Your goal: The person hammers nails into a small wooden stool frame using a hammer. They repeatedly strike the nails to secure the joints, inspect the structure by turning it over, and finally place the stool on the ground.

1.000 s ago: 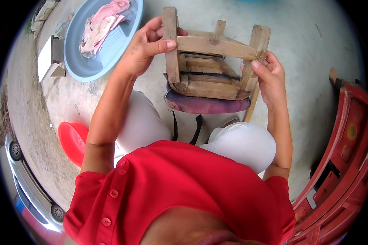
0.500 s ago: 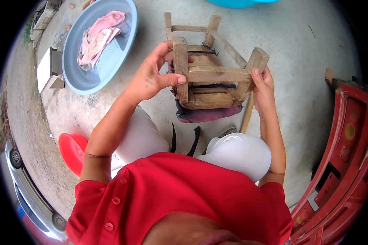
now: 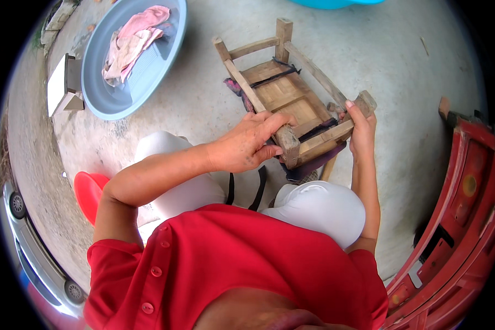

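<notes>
Wood stool [image 3: 278, 85] flipped bottom-up in head view, out past your knees [image 3: 322, 206], dark padding [image 3: 311, 168] poking out underneath. Your left hand [image 3: 245, 143] wrapped round near-left leg [image 3: 289, 143], fingers curled over it. Your right hand [image 3: 361, 129] gripping near-right leg [image 3: 365, 103]. Can't really tell if far end touches concrete floor [image 3: 412, 159]. Blue tub [image 3: 172, 55] with pink cloth [image 3: 135, 41] off left, red basin [image 3: 87, 192] closer to you.
</notes>
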`<state>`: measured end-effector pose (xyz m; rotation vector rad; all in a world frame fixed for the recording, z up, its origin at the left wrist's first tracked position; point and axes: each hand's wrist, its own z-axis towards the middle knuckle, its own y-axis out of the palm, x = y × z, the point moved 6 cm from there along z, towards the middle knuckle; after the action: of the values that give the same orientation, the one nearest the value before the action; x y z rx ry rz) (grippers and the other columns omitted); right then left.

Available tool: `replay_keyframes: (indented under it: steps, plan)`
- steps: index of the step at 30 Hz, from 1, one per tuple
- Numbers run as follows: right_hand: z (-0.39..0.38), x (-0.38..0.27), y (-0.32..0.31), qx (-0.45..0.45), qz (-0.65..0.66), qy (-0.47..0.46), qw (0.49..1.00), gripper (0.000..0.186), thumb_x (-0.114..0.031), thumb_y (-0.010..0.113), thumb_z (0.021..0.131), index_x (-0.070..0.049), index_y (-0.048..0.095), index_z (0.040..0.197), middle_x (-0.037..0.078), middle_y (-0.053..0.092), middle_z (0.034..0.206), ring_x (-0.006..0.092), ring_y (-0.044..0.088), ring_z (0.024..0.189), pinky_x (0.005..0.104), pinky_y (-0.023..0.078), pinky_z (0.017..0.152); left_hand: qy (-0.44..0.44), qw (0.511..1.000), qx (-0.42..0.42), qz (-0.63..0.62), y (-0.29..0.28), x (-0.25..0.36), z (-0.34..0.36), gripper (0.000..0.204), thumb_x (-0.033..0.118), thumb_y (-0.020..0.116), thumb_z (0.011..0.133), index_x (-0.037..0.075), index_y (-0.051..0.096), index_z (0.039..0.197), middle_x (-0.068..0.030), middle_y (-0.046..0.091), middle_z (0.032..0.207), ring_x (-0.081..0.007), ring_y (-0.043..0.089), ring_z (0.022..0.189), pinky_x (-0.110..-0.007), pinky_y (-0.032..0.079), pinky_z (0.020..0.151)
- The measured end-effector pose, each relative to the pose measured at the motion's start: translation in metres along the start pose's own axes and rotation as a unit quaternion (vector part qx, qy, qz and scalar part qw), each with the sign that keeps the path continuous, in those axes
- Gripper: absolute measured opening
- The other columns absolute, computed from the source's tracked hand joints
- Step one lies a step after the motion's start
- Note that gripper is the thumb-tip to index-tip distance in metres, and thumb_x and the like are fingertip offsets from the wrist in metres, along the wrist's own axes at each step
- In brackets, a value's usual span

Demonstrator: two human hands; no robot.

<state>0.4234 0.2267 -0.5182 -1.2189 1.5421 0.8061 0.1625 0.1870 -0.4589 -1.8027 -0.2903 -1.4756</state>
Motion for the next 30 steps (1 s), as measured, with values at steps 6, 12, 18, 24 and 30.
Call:
replay_keyframes:
  steps: [6, 12, 18, 24, 30]
  plan:
    - [-0.006, -0.011, 0.006, -0.009, -0.090, -0.057, 0.994, 0.026, -0.016, 0.071, 0.079, -0.002, 0.054, 0.093, 0.004, 0.061, 0.083, 0.0136, 0.057, 0.073, 0.0263, 0.046, 0.070, -0.036, 0.986, -0.067, -0.151, -0.015, -0.007, 0.008, 0.058, -0.012, 0.043, 0.076, 0.009, 0.043, 0.130, -0.0026, 0.058, 0.118, -0.0204, 0.049, 0.114, -0.034, 0.038, 0.096]
    - [-0.039, -0.061, 0.059, -0.081, -0.280, -0.185, 0.939, 0.029, -0.014, 0.072, 0.075, -0.005, 0.054, 0.094, 0.005, 0.062, 0.082, 0.0144, 0.059, 0.074, 0.0274, 0.047, 0.070, -0.295, 0.745, 0.165, -0.575, -0.045, -0.110, 0.022, 0.028, 0.007, 0.044, 0.091, 0.004, 0.047, 0.119, -0.0173, 0.055, 0.118, -0.0286, 0.055, 0.110, -0.038, 0.048, 0.091]
    - [-0.074, -0.097, 0.087, -0.162, -0.368, -0.495, 0.770, 0.046, -0.003, 0.074, 0.052, -0.006, 0.052, 0.092, 0.009, 0.058, 0.084, 0.0312, 0.057, 0.080, 0.0401, 0.043, 0.076, -0.257, 0.606, 0.292, -0.693, -0.067, -0.106, 0.072, 0.018, 0.013, 0.052, 0.093, 0.003, 0.047, 0.107, -0.0195, 0.054, 0.113, -0.0282, 0.058, 0.100, -0.046, 0.050, 0.088]
    - [-0.086, -0.086, 0.081, -0.210, -0.373, -0.525, 0.736, 0.052, -0.001, 0.072, 0.046, -0.005, 0.050, 0.093, 0.012, 0.055, 0.088, 0.0326, 0.056, 0.084, 0.0435, 0.041, 0.079, -0.151, 0.561, 0.317, -0.750, -0.067, -0.107, 0.086, 0.005, 0.007, 0.049, 0.093, 0.006, 0.045, 0.096, -0.0060, 0.047, 0.074, -0.0195, 0.050, 0.070, -0.041, 0.049, 0.076]
    - [-0.087, -0.052, 0.077, -0.256, -0.415, -0.512, 0.707, 0.068, 0.003, 0.072, 0.040, -0.006, 0.047, 0.103, 0.015, 0.050, 0.099, 0.0344, 0.054, 0.092, 0.0474, 0.039, 0.083, -0.071, 0.629, 0.294, -0.717, -0.076, -0.075, 0.083, 0.004, 0.008, 0.047, 0.092, 0.010, 0.046, 0.089, -0.0030, 0.045, 0.068, -0.0175, 0.047, 0.064, -0.038, 0.046, 0.069]
